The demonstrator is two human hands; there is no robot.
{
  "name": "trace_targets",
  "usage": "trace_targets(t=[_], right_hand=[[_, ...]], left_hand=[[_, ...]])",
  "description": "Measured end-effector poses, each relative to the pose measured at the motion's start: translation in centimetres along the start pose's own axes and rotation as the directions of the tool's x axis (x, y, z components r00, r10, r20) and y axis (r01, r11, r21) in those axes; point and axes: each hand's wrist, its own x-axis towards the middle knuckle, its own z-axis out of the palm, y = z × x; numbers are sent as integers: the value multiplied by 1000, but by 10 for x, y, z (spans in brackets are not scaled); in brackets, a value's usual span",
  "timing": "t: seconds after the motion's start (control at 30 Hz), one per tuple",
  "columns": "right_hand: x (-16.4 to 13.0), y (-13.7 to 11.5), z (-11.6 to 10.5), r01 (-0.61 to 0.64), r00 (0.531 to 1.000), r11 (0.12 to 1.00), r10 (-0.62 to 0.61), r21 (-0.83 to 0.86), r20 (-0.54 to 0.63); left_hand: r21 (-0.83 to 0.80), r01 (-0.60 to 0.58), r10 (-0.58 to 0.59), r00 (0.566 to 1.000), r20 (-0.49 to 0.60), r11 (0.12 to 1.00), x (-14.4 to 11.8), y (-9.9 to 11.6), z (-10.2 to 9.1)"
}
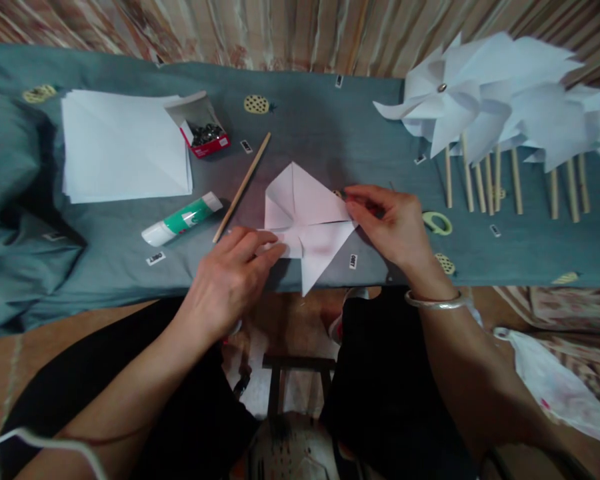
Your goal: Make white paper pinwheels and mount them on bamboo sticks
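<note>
A white paper pinwheel point(323, 243) with cuts toward its middle lies in front of me, its upper left blade bent inward. My left hand point(235, 270) pinches its left edge between thumb and fingers. At the right corner, my right hand point(387, 220) grips the paper with thumb and forefinger, the other fingers curled under. A wooden stick point(243, 187) lies slantwise just beyond my left hand. Left of it rests a green and white glue stick point(181, 219). Scissors with a light green handle point(437, 223) are partly hidden behind my right hand.
A stack of white paper point(125, 147) lies at the left, with an open red box of metal pushpins point(205, 133) on its right edge. Finished pinwheels point(505, 100) on sticks are piled at the far right. A grey-green patterned cloth point(320, 120) covers the table; its front edge is close to me.
</note>
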Motion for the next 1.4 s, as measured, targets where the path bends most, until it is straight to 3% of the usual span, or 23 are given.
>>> trace_targets(t=[0.2,0.3,0.43,0.6,0.77,1.1,1.4], right_hand=[[-38,-13,-14,-59,992,995,67,-80,103],[-46,-17,-16,-60,992,994,69,-86,107],[-45,-17,-16,-79,990,995,85,-57,114],[-47,-13,-17,-121,980,992,123,-17,155],[-50,-11,-22,-94,991,991,103,-98,81],[-51,-14,-27,72,997,992,-76,-100,-34],[-60,-10,-27,212,951,976,-193,-55,240]], left_hand=[[57,100,-96,993,-61,993,2,-15,-5],[31,61,-58,993,-106,998,3,1,-3],[-42,-128,127,992,-25,991,3,28,8],[-94,-99,103,994,32,991,4,34,18],[-96,-121,130,988,84,988,3,32,14],[-101,-233,236,972,16,967,13,50,11],[-44,-162,162,987,-1,986,13,37,21]])
